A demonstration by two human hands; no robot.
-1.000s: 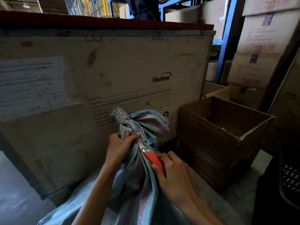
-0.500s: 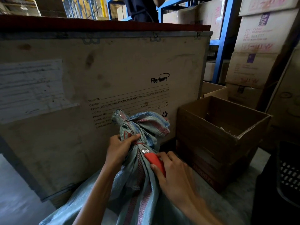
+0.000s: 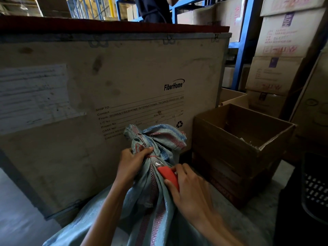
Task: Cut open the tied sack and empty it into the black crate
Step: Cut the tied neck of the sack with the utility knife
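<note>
Warehouse floor: knife at the tied neck of the sack

Grey concrete floor runs under everything, hemmed by stacked goods. Nearest the camera, the pale blue woven plastic sack with red stripes stands upright between both forearms, its body spreading out to the bottom edge. The right hand is wrapped around a red-handled utility knife, thumb along the side, the other fingers curled over the handle's top; the knife's metal tip lies against the sack's gathered neck just below a thin red tie. The left hand clenches the neck from the other side, fingers pressed together around the bunched fabric, thumb lying across it at the tie. Above the tie the sack's mouth flares out in crumpled folds. At the right edge, partly cut off, sits the black perforated plastic crate, well apart from the sack. Just beyond it stands an open brown cardboard box. Behind the sack rises a large plywood shipping crate printed "FiberHome", with blue steel shelving and stacked cartons farther back
</note>
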